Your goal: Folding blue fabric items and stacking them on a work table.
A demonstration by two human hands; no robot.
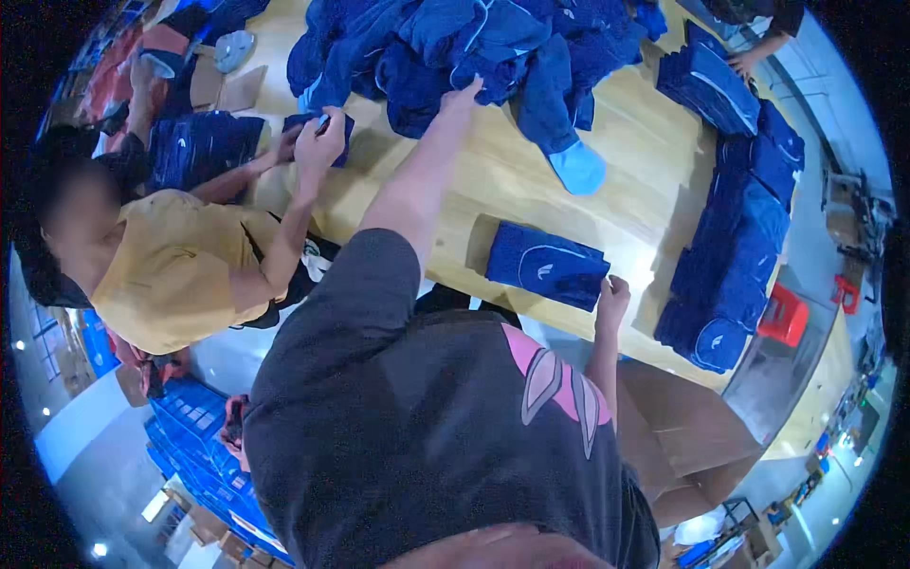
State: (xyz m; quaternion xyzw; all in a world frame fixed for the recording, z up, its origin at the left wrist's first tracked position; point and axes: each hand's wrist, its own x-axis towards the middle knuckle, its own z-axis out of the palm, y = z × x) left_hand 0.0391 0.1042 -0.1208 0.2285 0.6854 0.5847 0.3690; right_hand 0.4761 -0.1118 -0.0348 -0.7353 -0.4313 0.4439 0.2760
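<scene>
A heaped pile of navy garments (pixel 408 57) lies at the far side of the table. My left arm is stretched out to it, and my left hand (pixel 463 93) has its fingers closed on fabric at the pile's near edge; the fingertips are partly hidden. Nearer to me, a folded navy garment (pixel 545 266) with white piping and a small white mark lies flat near the table's front edge. At its right end my right hand (pixel 614 292) pinches the corner with curled fingers. One garment in the pile trails a light-blue end (pixel 576 169) toward me.
Stacks of folded navy garments (pixel 730 247) line the table's right side. A co-worker in yellow (pixel 185 266) handles a navy piece at left, beside another stack (pixel 204 147). Another person's hand (pixel 744 62) touches the far right stack. A cardboard box (pixel 682 427) and a red stool (pixel 782 316) stand right.
</scene>
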